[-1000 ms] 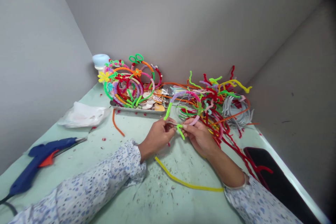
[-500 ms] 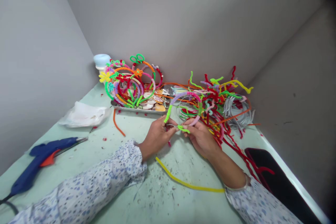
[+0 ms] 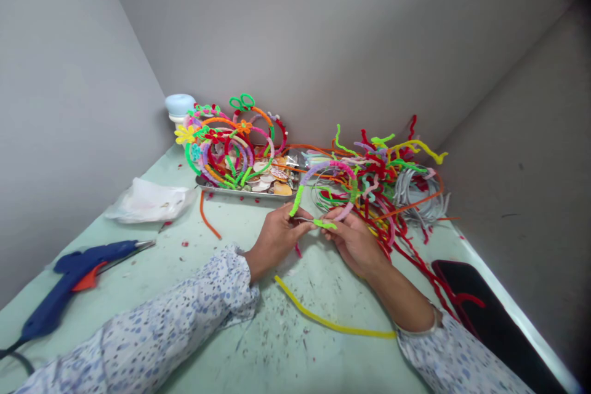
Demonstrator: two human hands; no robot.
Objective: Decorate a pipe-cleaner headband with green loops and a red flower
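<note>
Between my hands is a headband (image 3: 318,166) wrapped in lilac, pink and green pipe cleaner, its arch pointing away from me. My left hand (image 3: 277,237) is closed on its left end, where bare wire shows beyond the green wrapping. A short lime green pipe cleaner (image 3: 325,223) is partly wound on that wire. My right hand (image 3: 354,243) pinches the lime green pipe cleaner near its loose end; the headband's pale lilac end runs in behind these fingers. Nearer to me, a yellow pipe cleaner (image 3: 332,324) lies on the table.
Finished headbands (image 3: 231,141) stand in a metal tray (image 3: 244,194) of shells at the back left. Tangled pipe cleaners (image 3: 378,166) and grey wire coils (image 3: 418,197) lie back right. A blue glue gun (image 3: 78,277), a plastic bag (image 3: 150,200) and a phone (image 3: 489,320) flank my arms.
The lime green pipe cleaner's loose end has shifted slightly to the right and up with my right fingers. My left hand has stayed almost still.
</note>
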